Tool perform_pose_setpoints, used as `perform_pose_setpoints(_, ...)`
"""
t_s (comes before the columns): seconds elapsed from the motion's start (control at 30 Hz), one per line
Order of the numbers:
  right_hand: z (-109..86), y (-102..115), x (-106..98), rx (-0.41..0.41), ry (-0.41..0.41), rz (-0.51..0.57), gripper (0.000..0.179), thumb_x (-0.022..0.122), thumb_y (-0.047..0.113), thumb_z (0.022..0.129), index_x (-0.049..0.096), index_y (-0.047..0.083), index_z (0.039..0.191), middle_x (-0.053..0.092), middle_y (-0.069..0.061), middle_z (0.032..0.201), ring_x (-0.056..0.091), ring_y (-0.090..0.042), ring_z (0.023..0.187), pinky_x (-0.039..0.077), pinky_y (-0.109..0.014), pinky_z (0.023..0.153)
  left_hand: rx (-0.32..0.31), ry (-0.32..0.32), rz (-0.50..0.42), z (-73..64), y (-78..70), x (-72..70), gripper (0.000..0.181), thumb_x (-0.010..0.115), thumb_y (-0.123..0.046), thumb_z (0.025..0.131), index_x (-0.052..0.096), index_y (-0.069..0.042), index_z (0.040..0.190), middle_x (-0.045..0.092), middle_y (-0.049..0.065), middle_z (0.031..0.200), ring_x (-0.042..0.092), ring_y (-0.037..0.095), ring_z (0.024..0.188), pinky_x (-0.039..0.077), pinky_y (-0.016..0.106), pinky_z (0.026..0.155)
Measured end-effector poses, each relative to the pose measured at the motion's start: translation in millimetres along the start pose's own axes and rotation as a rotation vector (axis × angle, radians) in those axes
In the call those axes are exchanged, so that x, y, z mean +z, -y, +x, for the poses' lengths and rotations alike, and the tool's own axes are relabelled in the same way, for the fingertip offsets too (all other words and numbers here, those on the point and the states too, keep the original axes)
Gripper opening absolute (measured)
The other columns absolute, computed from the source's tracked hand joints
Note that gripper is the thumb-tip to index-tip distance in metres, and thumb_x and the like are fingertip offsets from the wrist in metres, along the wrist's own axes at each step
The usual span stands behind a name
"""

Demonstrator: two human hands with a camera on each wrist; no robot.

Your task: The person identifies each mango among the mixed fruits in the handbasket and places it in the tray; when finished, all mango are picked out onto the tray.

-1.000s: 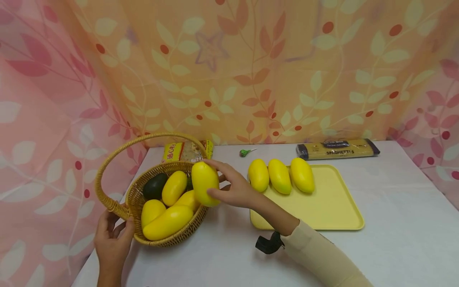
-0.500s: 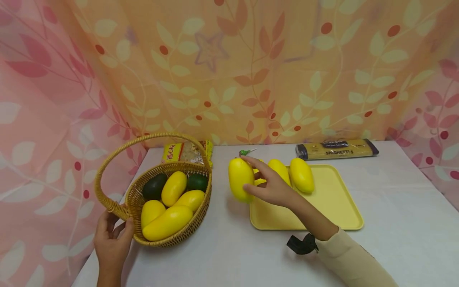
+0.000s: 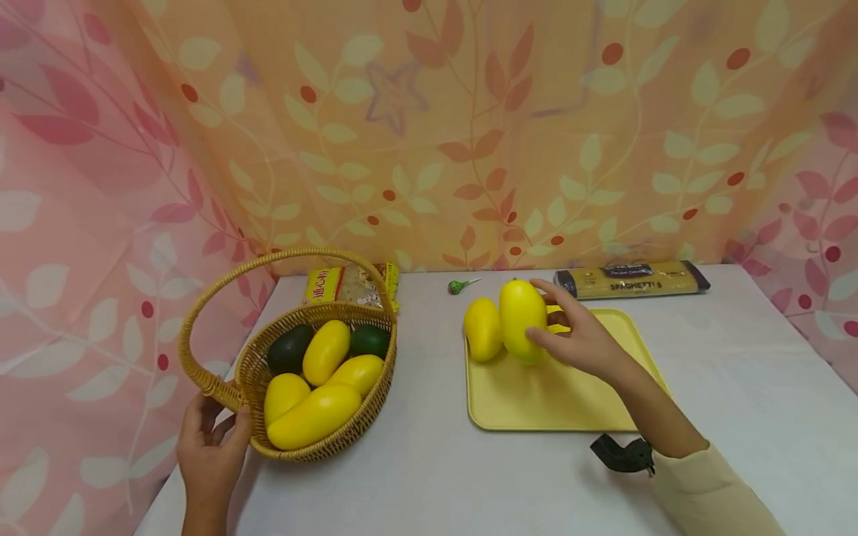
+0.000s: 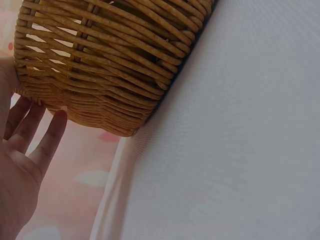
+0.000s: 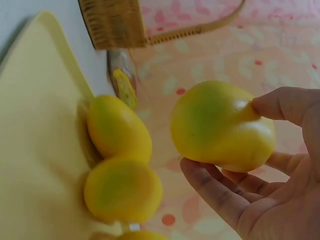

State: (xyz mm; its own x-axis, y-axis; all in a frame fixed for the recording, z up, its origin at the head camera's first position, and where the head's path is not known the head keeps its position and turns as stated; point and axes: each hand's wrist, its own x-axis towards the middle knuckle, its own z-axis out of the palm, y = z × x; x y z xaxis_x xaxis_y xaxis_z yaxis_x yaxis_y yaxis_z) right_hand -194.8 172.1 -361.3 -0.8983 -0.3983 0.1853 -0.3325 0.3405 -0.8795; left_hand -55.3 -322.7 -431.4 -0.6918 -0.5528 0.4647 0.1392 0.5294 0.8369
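My right hand (image 3: 579, 335) holds a yellow mango (image 3: 523, 316) between thumb and fingers, above the back of the yellow tray (image 3: 536, 406). Apart from the tray's fruit, the held mango (image 5: 215, 130) shows a greenish end in the right wrist view. One mango (image 3: 482, 330) lies at the tray's back left; others beside it are mostly hidden in the head view. At left, my left hand (image 3: 211, 447) grips the wicker basket (image 3: 365, 424) by its rim near the handle's base. Several yellow mangoes (image 3: 315, 417) and two dark green avocados (image 3: 290, 348) lie inside the basket.
A yellow food packet (image 3: 348, 284) lies behind the basket. On the white table, a green lollipop (image 3: 459, 286) sits behind the tray and a spaghetti pack (image 3: 633, 279) is at the back right. Patterned curtains (image 3: 429, 149) border the table.
My right hand has carried the mango rightward from the basket's right edge to above the tray. The left hand and the basket have stayed in place.
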Motion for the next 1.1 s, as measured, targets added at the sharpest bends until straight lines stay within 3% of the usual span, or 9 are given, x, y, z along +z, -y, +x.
perform_pose_setpoints(0.37, -17.0, -15.8, -53.7, 0.101, -0.136, -0.130, 0.070, 0.065, 0.021, 0.099, 0.028, 0.010, 0.157, 0.044, -0.028, 0.139, 0.058, -0.042, 0.107, 0.051, -0.016, 0.077, -0.006, -0.009, 0.000, -1.2, -1.5, 0.5, 0.060, 0.070, 0.011, 0.085, 0.053, -0.007, 0.140, 0.061, 0.008, 0.128, 0.058, 0.008, 0.110, 0.050, 0.010, 0.084)
perform_pose_setpoints(0.63, -19.9, -41.4, -83.7, 0.239, -0.164, -0.134, 0.075, 0.061, 0.027, 0.101, 0.019, 0.007, 0.160, 0.035, -0.035, 0.143, 0.054, -0.049, 0.114, 0.050, -0.013, 0.072, 0.033, -0.009, -0.028, -0.3, -1.0, 0.3, 0.058, 0.069, 0.014, 0.084, 0.054, -0.001, 0.137, 0.062, 0.006, 0.125, 0.060, 0.011, 0.109, 0.050, 0.010, 0.083)
perform_pose_setpoints(0.83, -20.3, -65.1, -96.5, 0.333, -0.147, -0.105, 0.078, 0.060, 0.031, 0.101, 0.016, 0.006, 0.160, 0.027, -0.038, 0.149, 0.047, -0.053, 0.120, 0.056, -0.030, 0.077, 0.094, 0.005, -0.050, 1.4, 1.3, 0.2, 0.057, 0.068, 0.019, 0.081, 0.054, 0.005, 0.135, 0.065, 0.008, 0.122, 0.061, 0.013, 0.108, 0.051, 0.012, 0.083)
perform_pose_setpoints(0.97, -20.8, -77.5, -100.8, 0.395, -0.111, -0.100, 0.080, 0.059, 0.033, 0.101, 0.013, 0.005, 0.160, 0.023, -0.040, 0.150, 0.041, -0.054, 0.124, 0.057, -0.046, 0.087, 0.095, 0.007, -0.049, 1.6, 0.7, -0.1, 0.057, 0.068, 0.018, 0.082, 0.053, 0.005, 0.135, 0.065, 0.009, 0.122, 0.062, 0.013, 0.109, 0.051, 0.013, 0.083)
perform_pose_setpoints(1.1, -20.5, -85.7, -101.4, 0.468, -0.055, -0.101, 0.082, 0.058, 0.037, 0.101, 0.011, 0.005, 0.160, 0.021, -0.040, 0.149, 0.043, -0.052, 0.121, 0.054, -0.050, 0.093, 0.075, 0.000, -0.057, 0.6, -0.9, 0.5, 0.058, 0.068, 0.018, 0.082, 0.054, 0.003, 0.136, 0.064, 0.008, 0.123, 0.061, 0.012, 0.108, 0.051, 0.012, 0.083)
